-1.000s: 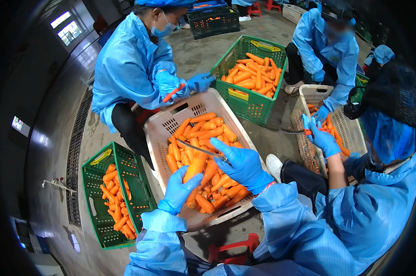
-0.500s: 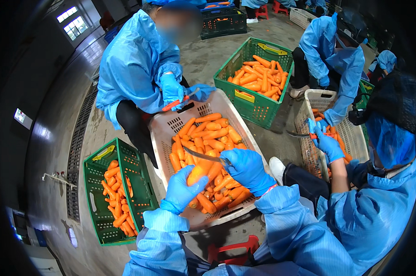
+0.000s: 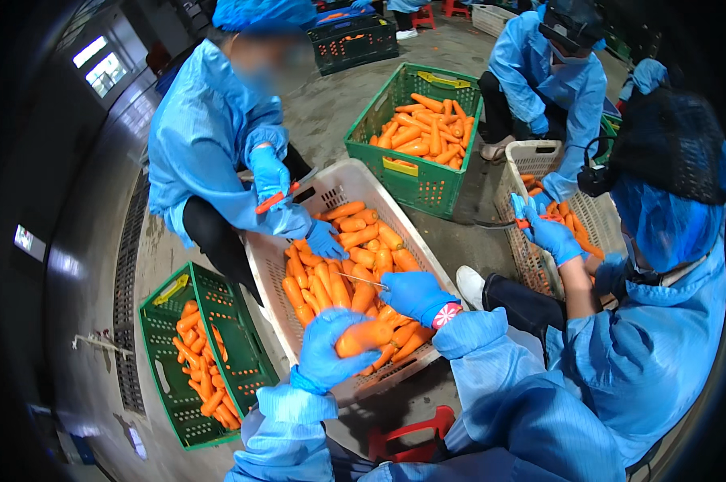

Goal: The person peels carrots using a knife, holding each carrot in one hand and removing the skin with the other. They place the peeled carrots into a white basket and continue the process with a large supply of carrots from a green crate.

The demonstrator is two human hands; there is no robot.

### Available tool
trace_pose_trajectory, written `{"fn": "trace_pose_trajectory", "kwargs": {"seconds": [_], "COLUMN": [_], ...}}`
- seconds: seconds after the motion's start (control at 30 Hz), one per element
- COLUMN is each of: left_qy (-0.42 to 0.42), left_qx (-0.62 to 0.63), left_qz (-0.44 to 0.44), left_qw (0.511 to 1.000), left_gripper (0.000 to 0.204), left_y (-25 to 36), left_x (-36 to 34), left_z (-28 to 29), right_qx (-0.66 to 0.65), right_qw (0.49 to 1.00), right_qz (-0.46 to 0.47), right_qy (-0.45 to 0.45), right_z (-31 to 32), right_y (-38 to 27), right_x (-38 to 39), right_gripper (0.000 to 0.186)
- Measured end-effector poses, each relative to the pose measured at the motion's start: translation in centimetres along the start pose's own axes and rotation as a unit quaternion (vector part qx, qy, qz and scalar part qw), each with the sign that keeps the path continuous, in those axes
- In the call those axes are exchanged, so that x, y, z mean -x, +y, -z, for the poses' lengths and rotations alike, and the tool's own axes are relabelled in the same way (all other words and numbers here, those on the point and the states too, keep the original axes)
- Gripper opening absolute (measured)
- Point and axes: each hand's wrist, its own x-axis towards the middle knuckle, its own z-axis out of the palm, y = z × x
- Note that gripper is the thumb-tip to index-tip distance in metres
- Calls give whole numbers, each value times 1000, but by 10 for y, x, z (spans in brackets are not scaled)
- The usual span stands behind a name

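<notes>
My left hand (image 3: 331,347), in a blue glove, is closed around a carrot (image 3: 364,338) above the near end of a white crate (image 3: 447,299). My right hand (image 3: 417,296), also gloved, grips a knife; its thin blade (image 3: 359,279) points left over the carrots and stands apart from the held one. Loose carrots (image 3: 355,241) fill much of the white crate beneath both hands. Across the crate, a co-worker's gloved hand (image 3: 327,239) reaches in among the carrots, while that person's other hand (image 3: 270,175) holds a red-handled knife (image 3: 276,199).
A green crate of carrots (image 3: 254,321) stands at left, another green crate (image 3: 411,189) beyond the white one. At right, a co-worker holding a knife (image 3: 499,225) sits close by a second white crate (image 3: 531,265). A red stool (image 3: 411,438) is below me.
My left hand has brought the carrot nearer and tilted it away from the blade. My right hand's knife has turned and lowered. The co-worker opposite has reached a hand into the crate.
</notes>
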Motion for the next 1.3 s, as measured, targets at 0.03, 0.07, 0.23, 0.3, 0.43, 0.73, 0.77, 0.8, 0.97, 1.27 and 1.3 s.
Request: {"fn": "trace_pose_trajectory", "kwargs": {"seconds": [0.03, 0.07, 0.23, 0.3, 0.43, 0.73, 0.77, 0.8, 0.97, 1.27, 1.3], "left_qy": [11, 21, 60, 55, 77, 9, 20, 18, -17, 90, 103], "left_qx": [-28, -65, -134, -156, -197, 520, 534, 562, 666, 459, 424], "left_qz": [-9, -14, -114, -141, -86, 360, 341, 343, 329, 332, 329], "left_qw": [1000, 998, 983, 976, 974, 775, 773, 753, 669, 819, 837], "left_gripper": [44, 45, 40, 41, 43, 44, 49, 52, 65, 45, 44], "left_y": [6, 11, 7, 3, 3, -23, -24, -28, -38, -23, -22], "left_x": [-11, -14, -15, -14, -12, -8, -8, -7, -5, -11, -12], "left_z": [-3, -2, -7, -14, -18, -22, -28, -29, -22, -10, -7], "right_qx": [-40, -88, -592, -716, -780, -727, -730, -732, -676, -455, -351], "right_qw": [999, 996, 770, 668, 618, 670, 667, 665, 727, 879, 913], "right_qz": [0, 6, -142, -117, -63, -139, -141, -142, -111, 29, 63], "right_qy": [-6, -12, -190, -167, -82, -51, -48, -45, -42, 140, 197], "right_z": [3, 12, 21, 24, 47, 56, 55, 54, 59, 53, 51], "right_y": [-1, -14, -33, -41, -57, -42, -42, -43, -56, -56, -52], "right_x": [5, 10, 8, 10, 16, 13, 13, 14, 17, 13, 15], "right_gripper": [23, 24, 37, 39, 50, 43, 43, 43, 43, 35, 21]}}
